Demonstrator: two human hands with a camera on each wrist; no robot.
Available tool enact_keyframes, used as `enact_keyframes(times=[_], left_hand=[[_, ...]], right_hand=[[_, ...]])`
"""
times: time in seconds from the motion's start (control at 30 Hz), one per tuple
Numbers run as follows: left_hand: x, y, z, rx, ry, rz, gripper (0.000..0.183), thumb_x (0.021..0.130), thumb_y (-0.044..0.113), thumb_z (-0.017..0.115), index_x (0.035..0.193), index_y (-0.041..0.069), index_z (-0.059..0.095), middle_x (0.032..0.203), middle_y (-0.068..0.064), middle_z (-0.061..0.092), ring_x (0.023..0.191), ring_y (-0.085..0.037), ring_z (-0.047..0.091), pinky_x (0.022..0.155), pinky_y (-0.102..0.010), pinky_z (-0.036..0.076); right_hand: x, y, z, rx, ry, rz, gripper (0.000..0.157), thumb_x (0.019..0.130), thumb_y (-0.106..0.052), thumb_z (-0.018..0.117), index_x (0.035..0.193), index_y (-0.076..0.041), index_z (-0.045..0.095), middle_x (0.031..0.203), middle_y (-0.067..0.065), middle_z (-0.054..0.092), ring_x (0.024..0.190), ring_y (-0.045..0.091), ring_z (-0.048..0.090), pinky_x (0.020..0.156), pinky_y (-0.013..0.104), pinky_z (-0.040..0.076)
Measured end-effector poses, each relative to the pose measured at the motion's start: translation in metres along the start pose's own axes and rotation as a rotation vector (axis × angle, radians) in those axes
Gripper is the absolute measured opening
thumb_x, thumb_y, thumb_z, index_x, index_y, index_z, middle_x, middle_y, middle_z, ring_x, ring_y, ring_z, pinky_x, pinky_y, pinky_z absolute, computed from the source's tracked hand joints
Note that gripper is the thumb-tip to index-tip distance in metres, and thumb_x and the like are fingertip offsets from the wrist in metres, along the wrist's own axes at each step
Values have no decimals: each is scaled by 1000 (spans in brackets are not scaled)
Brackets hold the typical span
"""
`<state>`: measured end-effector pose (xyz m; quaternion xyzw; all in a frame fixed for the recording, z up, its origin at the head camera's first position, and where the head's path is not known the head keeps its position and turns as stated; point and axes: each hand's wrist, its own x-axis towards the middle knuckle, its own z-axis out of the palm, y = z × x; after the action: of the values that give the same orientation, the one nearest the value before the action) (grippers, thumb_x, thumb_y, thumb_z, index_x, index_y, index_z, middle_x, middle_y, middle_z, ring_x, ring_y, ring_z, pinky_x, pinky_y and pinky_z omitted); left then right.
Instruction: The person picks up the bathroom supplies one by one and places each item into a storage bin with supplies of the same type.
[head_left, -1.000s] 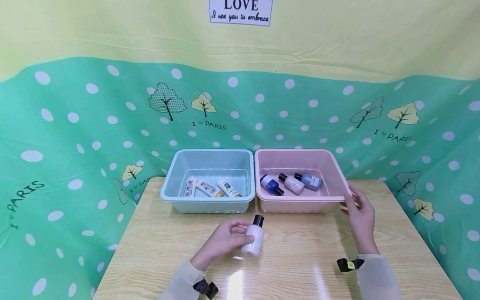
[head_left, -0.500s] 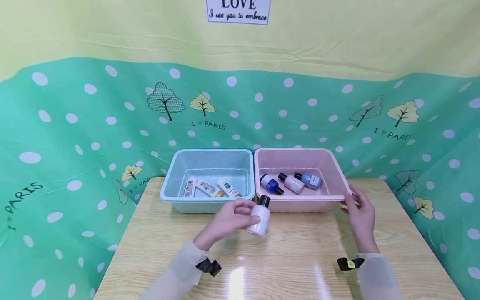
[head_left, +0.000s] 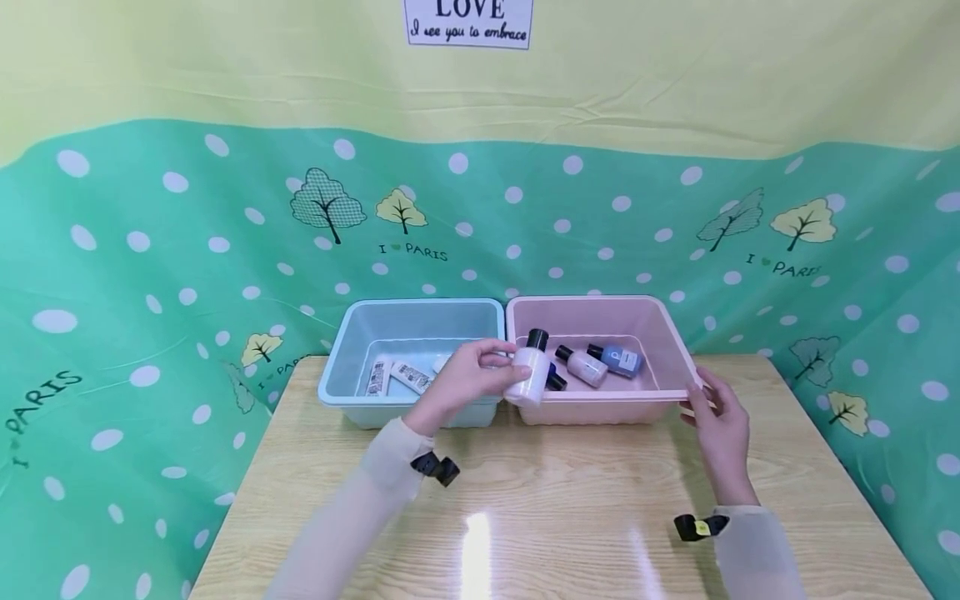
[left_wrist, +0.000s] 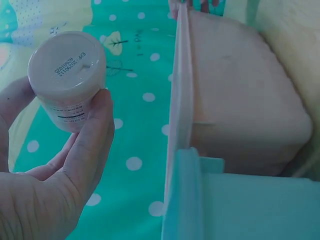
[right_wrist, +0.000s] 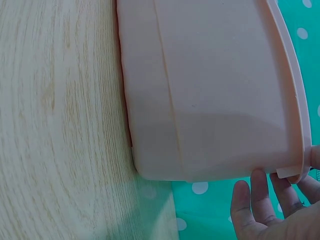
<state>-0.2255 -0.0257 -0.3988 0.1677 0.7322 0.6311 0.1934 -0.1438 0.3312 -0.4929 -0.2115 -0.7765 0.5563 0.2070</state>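
A white bottle with a black cap [head_left: 531, 373] is gripped between the thumb and fingers of my left hand [head_left: 467, 382], raised over the front left rim of the pink bin [head_left: 607, 411]. The left wrist view shows the bottle's base [left_wrist: 65, 65], printed with a date. Inside the pink bin lie a pink bottle [head_left: 587, 367], a light blue bottle [head_left: 621, 361] and a dark blue bottle [head_left: 556, 380], the last mostly hidden by the held one. My right hand [head_left: 722, 433] holds the bin's front right corner, fingers below the rim in the right wrist view.
Left of the pink bin stands a light blue bin [head_left: 375, 414], holding white tubes [head_left: 378, 377], one partly covered by my left hand. Both bins rest on a wooden table [head_left: 570, 500]. A green and yellow dotted cloth [head_left: 525, 217] hangs behind and at the sides.
My left hand has carried the white bottle up and forward from above the table to the pink bin's front left rim. The right hand keeps its place at the corner.
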Motion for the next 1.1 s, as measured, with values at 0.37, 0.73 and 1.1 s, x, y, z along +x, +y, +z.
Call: enact_keyframes(times=[0.37,0.73,1.1], left_hand=[[63,27,0,-79,-6,37,58,73,29,79,120,5,56,106,-11,64,88,-25,64,71,-37,56],[126,40,5,-9,-73,-43,64,70,33,81,123,7,54,104,-8,63,86,-24,64,72,-37,55],[166,29,26,40,-149,-83,58,70,30,82,117,5,59,123,-10,54,85,-21,63,71,-35,56]], right_hand=[[1,1,-2,-8,14,-6,46,92,-42,51,135,-27,46,123,9,53,98,24,58,70,17,52],[2,1,-1,26,22,-9,44,92,-36,54,133,-23,49,120,10,56,95,24,60,68,20,54],[4,3,0,43,22,-29,43,92,-35,54,132,-21,50,119,12,56,91,21,61,67,19,54]])
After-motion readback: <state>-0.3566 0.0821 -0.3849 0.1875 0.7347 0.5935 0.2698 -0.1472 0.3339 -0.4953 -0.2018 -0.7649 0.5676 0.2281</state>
